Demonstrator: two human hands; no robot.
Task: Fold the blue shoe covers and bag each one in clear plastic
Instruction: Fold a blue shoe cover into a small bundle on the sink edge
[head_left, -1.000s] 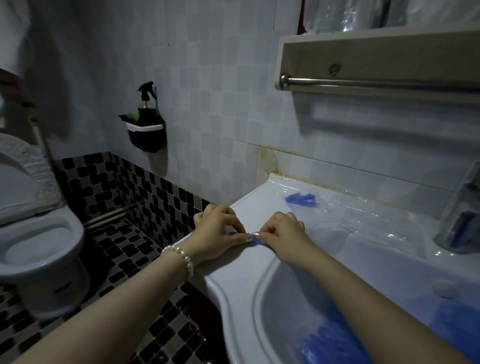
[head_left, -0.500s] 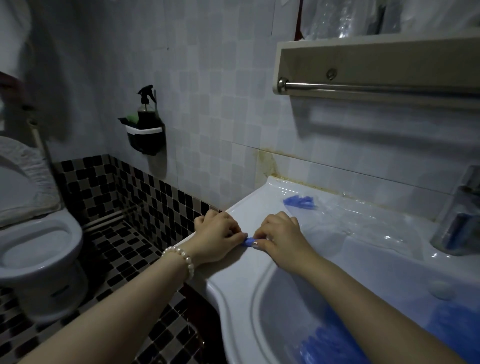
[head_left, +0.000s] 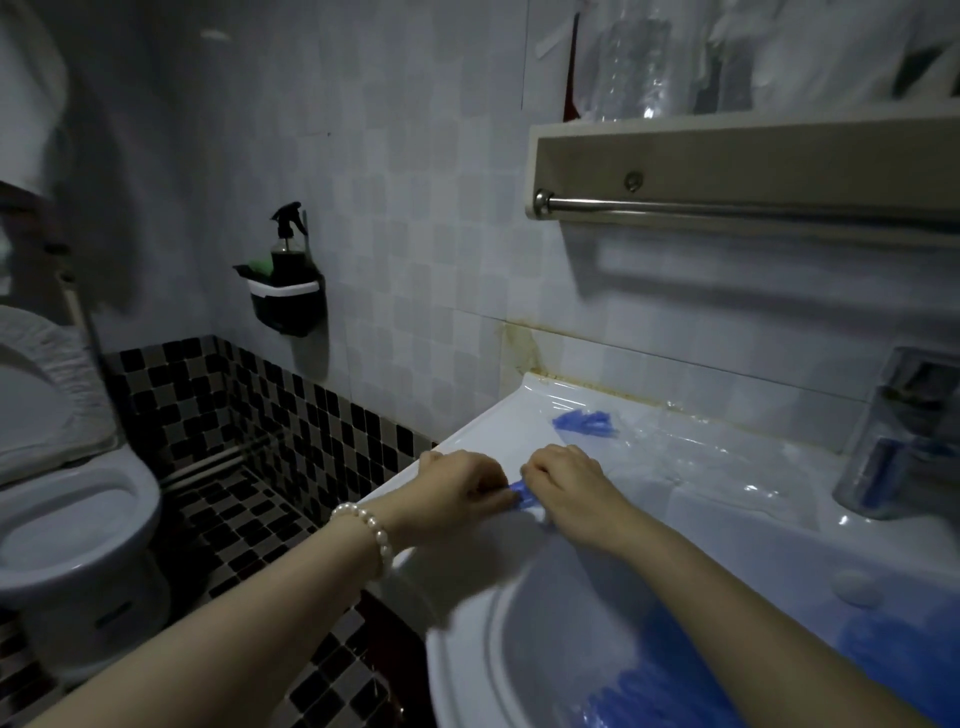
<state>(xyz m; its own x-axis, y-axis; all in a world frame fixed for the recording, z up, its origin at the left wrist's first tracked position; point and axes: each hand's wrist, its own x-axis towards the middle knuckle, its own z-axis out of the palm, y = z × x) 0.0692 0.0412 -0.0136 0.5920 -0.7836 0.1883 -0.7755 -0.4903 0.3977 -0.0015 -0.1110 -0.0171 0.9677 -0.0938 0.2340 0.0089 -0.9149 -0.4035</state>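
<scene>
A small blue shoe cover (head_left: 521, 493) lies bunched on the left rim of the white sink (head_left: 467, 613). My left hand (head_left: 452, 493) and my right hand (head_left: 569, 488) pinch it from either side, fingers curled, knuckles up. Most of the cover is hidden between my fingers. Another folded blue shoe cover (head_left: 584, 423) lies inside clear plastic (head_left: 691, 452) on the back ledge. More blue shoe covers (head_left: 654, 691) are heaped in the basin under my right forearm.
A chrome faucet (head_left: 898, 441) stands at the right of the ledge. A shelf with a towel bar (head_left: 727, 208) hangs above the sink. A black holder with a spray bottle (head_left: 285, 291) is on the wall, and a toilet (head_left: 67, 493) stands at left.
Both hands stay together at the sink rim, working the small blue cover between the fingertips. My view has tilted slightly; nothing else moved.
</scene>
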